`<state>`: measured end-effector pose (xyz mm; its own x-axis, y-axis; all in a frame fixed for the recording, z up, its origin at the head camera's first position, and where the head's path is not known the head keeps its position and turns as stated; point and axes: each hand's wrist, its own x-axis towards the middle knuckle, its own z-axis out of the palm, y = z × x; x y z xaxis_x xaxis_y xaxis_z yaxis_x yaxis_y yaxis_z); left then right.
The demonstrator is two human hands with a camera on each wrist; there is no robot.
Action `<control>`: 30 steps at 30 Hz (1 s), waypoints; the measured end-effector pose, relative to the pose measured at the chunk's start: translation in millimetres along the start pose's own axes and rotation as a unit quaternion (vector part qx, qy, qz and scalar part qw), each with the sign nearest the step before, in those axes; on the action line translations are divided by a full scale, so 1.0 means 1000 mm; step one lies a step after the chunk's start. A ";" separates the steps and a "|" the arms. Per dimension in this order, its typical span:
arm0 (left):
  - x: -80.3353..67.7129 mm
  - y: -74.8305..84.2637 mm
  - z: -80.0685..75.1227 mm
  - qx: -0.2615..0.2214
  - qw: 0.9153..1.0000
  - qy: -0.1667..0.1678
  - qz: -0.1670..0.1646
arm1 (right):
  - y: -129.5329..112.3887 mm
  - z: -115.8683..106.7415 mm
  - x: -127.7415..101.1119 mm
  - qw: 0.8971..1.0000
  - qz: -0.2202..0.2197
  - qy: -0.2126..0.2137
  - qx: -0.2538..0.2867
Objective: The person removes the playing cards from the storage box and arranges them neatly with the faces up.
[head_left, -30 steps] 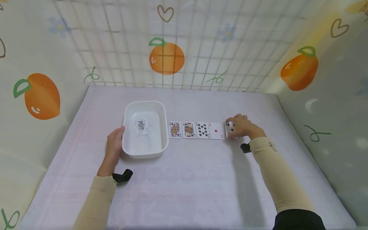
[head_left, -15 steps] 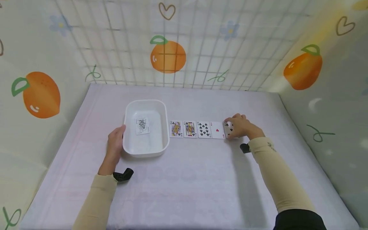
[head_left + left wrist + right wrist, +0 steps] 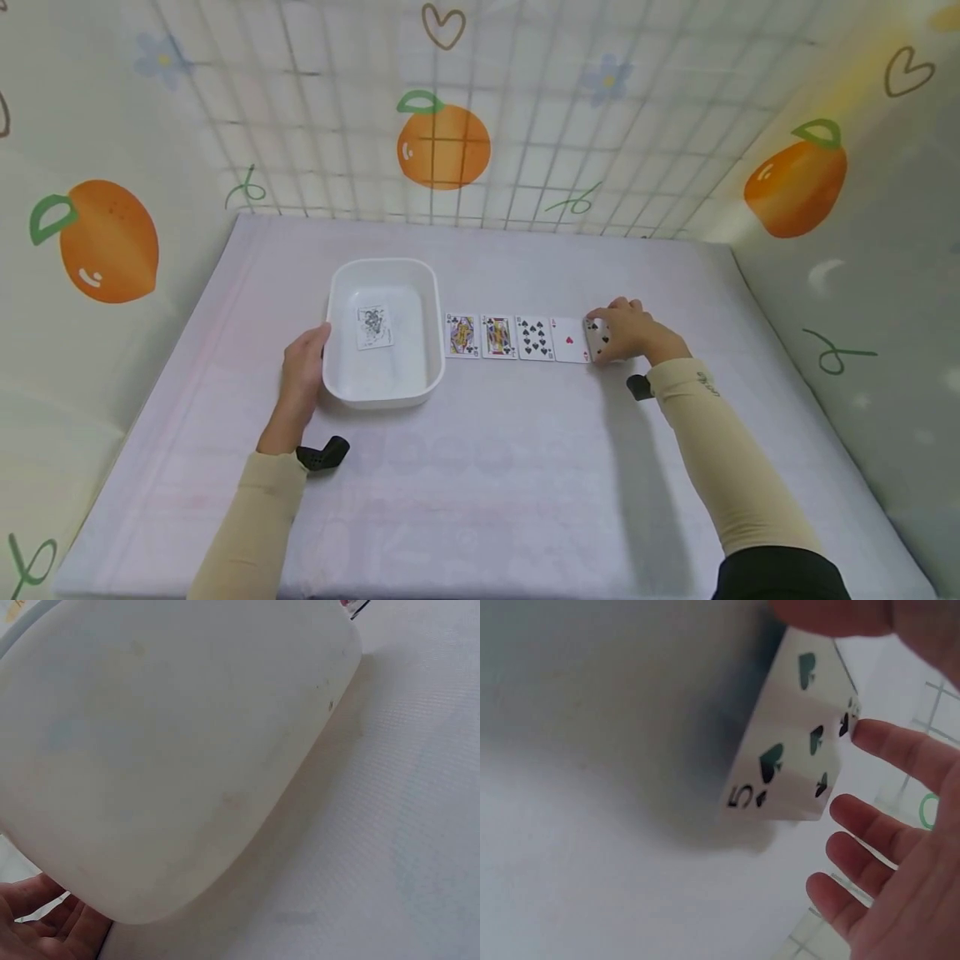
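My left hand (image 3: 302,364) holds the left side of a white plastic tub (image 3: 382,389), its fingertips at the rim. The tub's smooth outer surface (image 3: 180,765) fills much of the left wrist view. Inside the tub lies a black-and-white joker card (image 3: 374,327). At the right end of a row of cards, my right hand (image 3: 637,332) pinches a five of spades (image 3: 791,735) between thumb and index finger, the card bowed in the right wrist view. The other fingers spread away from it. Directly left of that card lies an ace of hearts (image 3: 571,340).
Between tub and ace lie a queen card (image 3: 462,336), another face card (image 3: 498,337) and a spade number card (image 3: 535,338), all face up. A white cloth (image 3: 487,483) covers the table. Printed curtains and a wire grid (image 3: 517,125) enclose the back and sides.
The five of spades has shifted slightly left with my right hand, and the narrow gap beside the ace has closed. My left hand stays on the tub. The head view has shifted a little.
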<state>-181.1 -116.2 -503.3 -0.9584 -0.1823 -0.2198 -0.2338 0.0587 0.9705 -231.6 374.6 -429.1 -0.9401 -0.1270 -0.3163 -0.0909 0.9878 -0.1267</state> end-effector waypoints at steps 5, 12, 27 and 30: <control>0.000 0.000 0.001 -0.002 1.000 -0.003 0.000 | 0.002 0.000 -0.001 1.000 0.008 -0.010 0.001; 0.000 0.000 0.001 0.000 1.000 -0.004 0.000 | 0.000 -0.008 -0.005 1.000 0.005 -0.006 0.004; 0.003 0.000 -0.002 0.002 1.000 -0.004 -0.009 | -0.030 -0.042 0.000 0.997 -0.062 0.043 0.012; 0.003 0.000 0.000 -0.006 1.000 -0.003 -0.002 | -0.038 -0.043 0.001 0.997 -0.067 0.045 0.009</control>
<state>-183.5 -116.7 -503.6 -0.9583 -0.1763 -0.2249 -0.2364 0.0468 0.9705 -243.4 341.1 -383.9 -0.9459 -0.2479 -0.2094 -0.2118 0.9606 -0.1800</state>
